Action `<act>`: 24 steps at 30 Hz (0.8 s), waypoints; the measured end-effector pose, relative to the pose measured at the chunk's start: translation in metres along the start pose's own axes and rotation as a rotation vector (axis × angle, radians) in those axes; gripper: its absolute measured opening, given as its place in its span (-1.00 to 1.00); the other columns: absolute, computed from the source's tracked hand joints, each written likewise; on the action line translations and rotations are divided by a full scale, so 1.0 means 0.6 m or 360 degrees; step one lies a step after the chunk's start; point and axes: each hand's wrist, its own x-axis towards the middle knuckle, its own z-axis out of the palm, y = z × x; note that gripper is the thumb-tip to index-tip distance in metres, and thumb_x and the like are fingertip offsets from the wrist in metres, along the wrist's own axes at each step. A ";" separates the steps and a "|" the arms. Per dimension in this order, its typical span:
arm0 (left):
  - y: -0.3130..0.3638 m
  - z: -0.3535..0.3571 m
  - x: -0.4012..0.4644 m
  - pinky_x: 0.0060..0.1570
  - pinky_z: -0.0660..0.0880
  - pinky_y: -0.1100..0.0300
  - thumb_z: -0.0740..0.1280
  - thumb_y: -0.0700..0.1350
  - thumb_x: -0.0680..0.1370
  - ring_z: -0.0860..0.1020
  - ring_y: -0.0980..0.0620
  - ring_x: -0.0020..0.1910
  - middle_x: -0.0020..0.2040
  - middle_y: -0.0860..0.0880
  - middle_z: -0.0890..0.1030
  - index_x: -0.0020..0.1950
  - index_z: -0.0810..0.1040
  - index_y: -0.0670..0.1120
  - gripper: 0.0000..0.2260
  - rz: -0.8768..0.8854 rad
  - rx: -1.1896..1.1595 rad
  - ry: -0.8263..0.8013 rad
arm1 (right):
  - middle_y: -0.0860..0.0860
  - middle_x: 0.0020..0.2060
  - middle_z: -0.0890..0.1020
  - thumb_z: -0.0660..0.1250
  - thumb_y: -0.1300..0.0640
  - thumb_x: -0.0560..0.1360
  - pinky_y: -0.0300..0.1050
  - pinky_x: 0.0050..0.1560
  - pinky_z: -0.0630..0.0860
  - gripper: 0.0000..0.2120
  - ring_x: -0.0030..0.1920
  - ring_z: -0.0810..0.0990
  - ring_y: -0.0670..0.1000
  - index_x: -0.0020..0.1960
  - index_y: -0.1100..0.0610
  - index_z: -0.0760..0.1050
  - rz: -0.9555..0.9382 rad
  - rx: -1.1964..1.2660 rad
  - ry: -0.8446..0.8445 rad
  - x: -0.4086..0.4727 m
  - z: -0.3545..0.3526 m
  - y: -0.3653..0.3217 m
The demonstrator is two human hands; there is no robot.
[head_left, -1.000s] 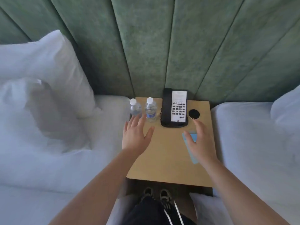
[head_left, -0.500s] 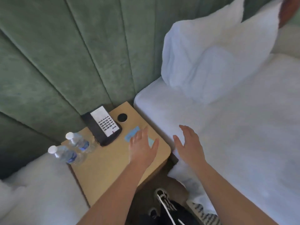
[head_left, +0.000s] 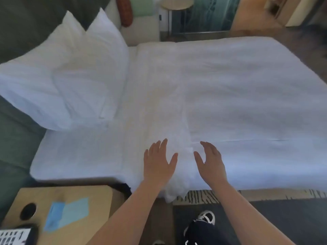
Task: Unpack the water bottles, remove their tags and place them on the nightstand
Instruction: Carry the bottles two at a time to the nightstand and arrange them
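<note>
My left hand (head_left: pixel 158 160) and my right hand (head_left: pixel 211 162) hover side by side over the near edge of a white bed (head_left: pixel 230 96), both empty with fingers spread. The wooden nightstand (head_left: pixel 99 197) lies at the bottom left, to the left of my left forearm. On it lie light blue paper tags (head_left: pixel 68 213). The water bottles are out of view.
A black phone (head_left: pixel 16 236) and a round black disc (head_left: pixel 28 211) sit on the nightstand. Two white pillows (head_left: pixel 62 76) lean on the green headboard (head_left: pixel 16 124) at left. A striped rug (head_left: pixel 265 195) runs under the bed edge. My shoes (head_left: pixel 206 217) stand on the dark floor.
The view has swung right, from the nightstand to the bed. Both hands left the nightstand and now hover over the bed's edge. The bottles have dropped out of view.
</note>
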 end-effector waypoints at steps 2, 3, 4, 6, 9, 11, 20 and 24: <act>0.070 0.027 0.027 0.52 -0.03 -0.03 -0.01 0.28 0.59 0.07 -0.01 0.56 0.58 0.01 0.13 0.57 0.03 0.09 -0.42 0.0149 0.0039 -0.0072 | -0.03 0.46 0.31 0.11 -0.16 0.59 -0.01 0.37 0.31 -0.49 0.45 0.24 0.02 0.48 0.00 0.23 0.0134 0.0011 0.0112 0.006 -0.043 0.052; 0.108 0.042 0.040 0.52 -0.02 -0.04 -0.01 0.28 0.59 0.07 -0.02 0.56 0.58 0.01 0.14 0.57 0.04 0.08 -0.42 0.0221 0.0056 -0.0106 | -0.04 0.47 0.30 0.10 -0.17 0.59 -0.02 0.38 0.30 -0.49 0.45 0.24 0.01 0.48 0.00 0.23 0.0203 0.0017 0.0159 0.010 -0.065 0.080; 0.149 0.060 0.053 0.52 -0.01 -0.05 -0.01 0.28 0.59 0.07 -0.02 0.56 0.58 0.01 0.15 0.57 0.04 0.08 -0.41 0.0299 0.0076 -0.0142 | -0.04 0.47 0.30 0.10 -0.17 0.59 -0.02 0.38 0.30 -0.48 0.45 0.25 0.01 0.48 0.00 0.23 0.0273 0.0024 0.0203 0.013 -0.089 0.110; 0.237 0.097 0.075 0.51 0.03 -0.06 0.00 0.27 0.60 0.08 -0.02 0.55 0.57 0.01 0.16 0.56 0.06 0.07 -0.42 0.0448 0.0106 -0.0212 | -0.04 0.47 0.29 0.09 -0.18 0.59 -0.02 0.38 0.29 -0.48 0.45 0.24 0.01 0.49 0.00 0.21 0.0397 0.0035 0.0275 0.019 -0.142 0.175; 0.369 0.157 0.095 0.50 0.04 -0.07 0.02 0.25 0.60 0.11 -0.03 0.55 0.56 0.00 0.19 0.55 0.11 0.05 -0.44 0.0652 0.0135 -0.0324 | -0.03 0.48 0.28 0.08 -0.18 0.59 -0.03 0.38 0.28 -0.48 0.46 0.24 0.02 0.49 0.00 0.21 0.0586 0.0057 0.0396 0.020 -0.228 0.279; 0.459 0.200 0.099 0.50 0.04 -0.07 0.03 0.25 0.60 0.12 -0.04 0.54 0.55 0.00 0.21 0.54 0.14 0.04 -0.45 0.0804 0.0156 -0.0407 | -0.03 0.47 0.28 0.09 -0.18 0.59 0.02 0.35 0.32 -0.48 0.44 0.26 0.04 0.48 0.00 0.22 0.0723 0.0065 0.0514 0.011 -0.284 0.345; 0.786 0.361 0.065 0.45 0.13 -0.09 0.07 0.22 0.60 0.20 -0.04 0.50 0.50 0.00 0.30 0.53 0.19 0.01 -0.46 0.1418 0.0281 -0.0660 | -0.02 0.45 0.31 0.15 -0.10 0.59 0.03 0.35 0.34 -0.52 0.44 0.26 0.05 0.46 0.03 0.25 0.1283 0.0163 0.0965 -0.084 -0.456 0.560; 0.902 0.432 0.051 0.43 0.18 -0.09 0.07 0.24 0.58 0.24 -0.04 0.48 0.50 0.00 0.32 0.51 0.21 0.01 -0.45 0.1599 0.0315 -0.0746 | -0.01 0.45 0.32 0.17 -0.10 0.59 0.00 0.36 0.30 -0.52 0.44 0.26 0.04 0.45 0.04 0.29 0.1497 0.0173 0.1082 -0.113 -0.507 0.650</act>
